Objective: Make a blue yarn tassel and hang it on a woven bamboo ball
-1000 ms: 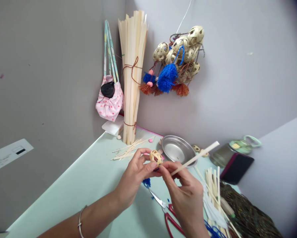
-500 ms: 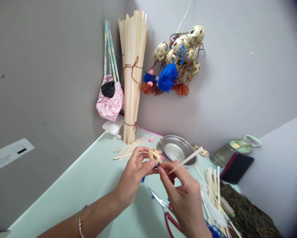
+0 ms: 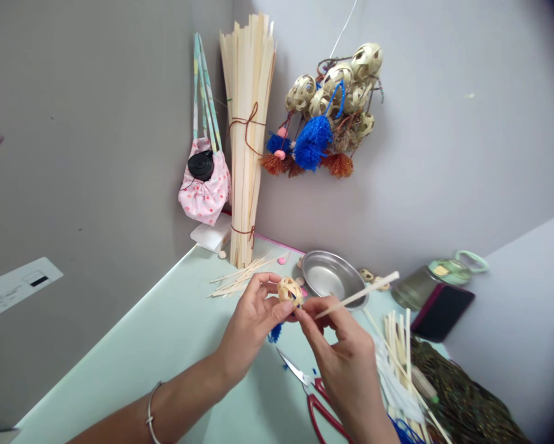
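Swung rightward, the pale stick (image 3: 357,295) clamped in my right hand (image 3: 346,351) slants before the bowl (image 3: 325,271) near the desk's (image 3: 179,327) back edge; my left hand (image 3: 245,327) grips the woven ball (image 3: 289,291).

And here we go: pink spotted bag (image 3: 214,191) hanging up at L, pale straps (image 3: 196,86) above, blk coil (image 3: 200,165) against its front. Right beside it, a tall bundle of flat strips (image 3: 244,179) stands upright on the desk (image 3: 179,314), tied in 2 spots w/ brown cord (image 3: 246,121). Over R, a cluster of woven balls (image 3: 339,80) hangs nr the wall (image 3: 419,185), blue tassel (image 3: 312,143) & rust ones below. Down on the desk, steel bowl (image 3: 323,271); farther R, a green-topped bottle (image 3: 408,287) w/ a dk phone (image 3: 443,311) tilted in front, then a heap of dk yarn (image 3: 471,394).
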Tool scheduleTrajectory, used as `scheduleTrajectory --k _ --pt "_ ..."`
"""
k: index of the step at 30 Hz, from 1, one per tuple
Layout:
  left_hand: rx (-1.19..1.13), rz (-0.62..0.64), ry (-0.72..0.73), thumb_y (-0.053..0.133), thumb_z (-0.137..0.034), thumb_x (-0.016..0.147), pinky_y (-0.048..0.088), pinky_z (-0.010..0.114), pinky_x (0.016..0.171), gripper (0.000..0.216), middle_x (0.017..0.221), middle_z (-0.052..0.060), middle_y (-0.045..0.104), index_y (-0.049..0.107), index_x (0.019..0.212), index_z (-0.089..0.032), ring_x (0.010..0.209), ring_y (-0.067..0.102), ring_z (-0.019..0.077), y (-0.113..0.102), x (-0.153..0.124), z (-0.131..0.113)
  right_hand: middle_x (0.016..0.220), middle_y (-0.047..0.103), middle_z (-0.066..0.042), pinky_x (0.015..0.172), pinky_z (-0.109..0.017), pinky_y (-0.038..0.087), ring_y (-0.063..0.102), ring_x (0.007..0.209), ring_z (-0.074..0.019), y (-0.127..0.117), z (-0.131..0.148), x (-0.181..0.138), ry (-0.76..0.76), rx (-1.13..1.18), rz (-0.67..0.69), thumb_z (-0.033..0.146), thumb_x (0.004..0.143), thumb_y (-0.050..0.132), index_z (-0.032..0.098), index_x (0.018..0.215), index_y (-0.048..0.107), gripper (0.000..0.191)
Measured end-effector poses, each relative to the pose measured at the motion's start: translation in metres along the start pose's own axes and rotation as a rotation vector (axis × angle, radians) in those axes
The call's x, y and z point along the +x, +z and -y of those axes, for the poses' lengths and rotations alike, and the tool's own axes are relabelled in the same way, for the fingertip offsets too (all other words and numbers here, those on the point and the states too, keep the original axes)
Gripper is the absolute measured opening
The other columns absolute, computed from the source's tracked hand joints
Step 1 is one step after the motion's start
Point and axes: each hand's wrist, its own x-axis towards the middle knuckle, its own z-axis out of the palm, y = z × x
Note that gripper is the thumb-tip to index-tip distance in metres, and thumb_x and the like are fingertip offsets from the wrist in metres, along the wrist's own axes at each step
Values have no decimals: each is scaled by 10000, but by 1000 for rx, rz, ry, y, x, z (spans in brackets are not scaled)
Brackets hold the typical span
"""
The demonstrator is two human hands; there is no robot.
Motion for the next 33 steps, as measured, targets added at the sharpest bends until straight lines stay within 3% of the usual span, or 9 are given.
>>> scheduleTrajectory --k 6,10,14,22,27,33 --pt "21 -8 26 668 -282 842 495 335 830 307 1050 34 571 452 1053 -229 887 625 152 -2 2 -1 816 608 -26 681 -279 457 599 764 -167 -17 9 0 34 61 -95 283 993 397 223 925 636 256" --pt "44 -3 49 672 -297 839 494 344 825 324 1037 33 578 447 1062 -233 886 624 158 -4 3 2 772 605 -26 737 -337 455 591 778 -196 -22 17 -4 30 95 -199 264 980 433 227 975 641 211" --pt "98 -17 56 688 -315 824 492 339 810 332 1040 33 582 453 1044 -236 873 606 152 -5 4 5 747 615 -19 674 -312 448 587 743 -185 -18 19 -7 -27 119 -233 193 960 477 220 942 644 170" --pt "174 -37 52 686 -340 820 483 312 788 329 1041 21 557 462 1038 -240 883 602 147 -9 6 10 900 655 -66 720 -278 488 642 782 -165 -6 -2 -6 -361 -151 -188 70 909 526 197 1029 615 196" --pt "231 -34 57 682 -331 819 480 299 765 327 1026 29 564 455 1031 -230 872 597 148 -10 6 9 905 699 -73 619 -239 467 678 733 -158 0 -5 -10 -434 -399 -212 125 914 564 219 1048 637 180" --pt "297 -40 63 685 -314 809 499 312 784 330 1042 41 567 454 1025 -220 897 611 163 -11 7 10 856 716 -74 655 -245 462 668 667 -148 9 -7 -11 -565 -533 -254 144 917 577 202 1062 651 173"
